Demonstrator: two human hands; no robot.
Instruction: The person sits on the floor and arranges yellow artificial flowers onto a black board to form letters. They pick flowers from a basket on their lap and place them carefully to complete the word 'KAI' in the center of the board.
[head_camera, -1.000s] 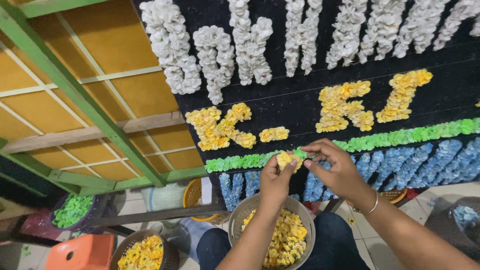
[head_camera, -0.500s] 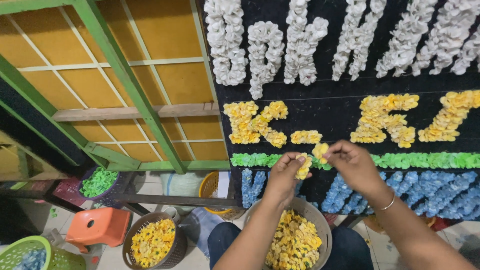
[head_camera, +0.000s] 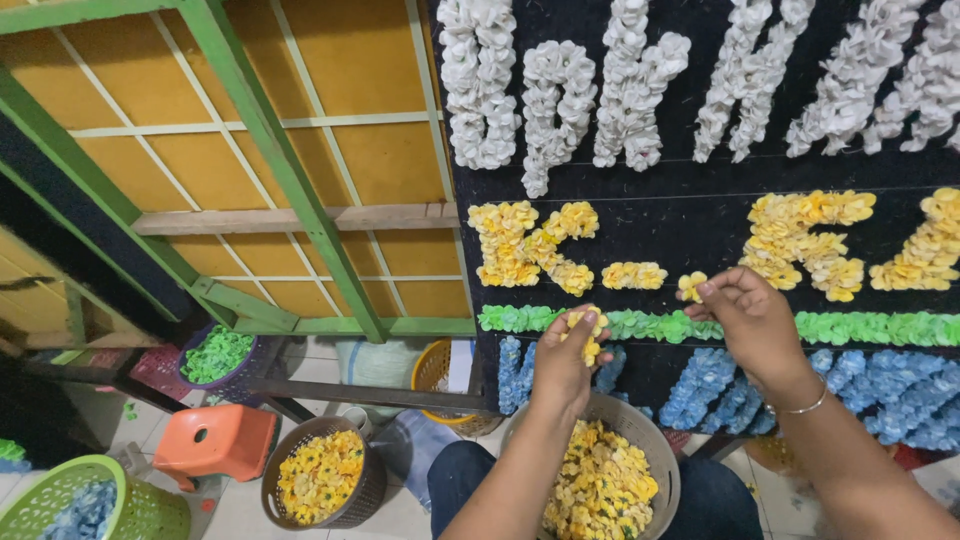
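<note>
Two hands are at work against the black board (head_camera: 640, 240), and we see a few ways this could slip. Our right hand (head_camera: 752, 322) pinches a single yellow paper flower (head_camera: 690, 286) between fingertips and thumb, pressing it to the board just right of the short yellow dash. The grip is only at the tips, so we judge the flower could tilt or drop if it does not catch in the dark surface, or land crooked against the row beside it. Our left hand (head_camera: 565, 362) is closed around a small bunch of yellow flowers (head_camera: 588, 338), held in front of the green flower band (head_camera: 880, 326). That bunch sits loosely above the fist; a squeeze could crush the petals, and a slack hold could let some fall past the basket. The grey basket of yellow flowers (head_camera: 655, 450) rests on our lap directly below both hands, so most strays would likely drop back in. The hands are apart, the left lower and nearer us, the right higher and touching the board. The sleeve-free wrist with its bangle (head_camera: 805, 408) hangs close to the blue flowers (head_camera: 710, 385) and could brush them loose.
</note>
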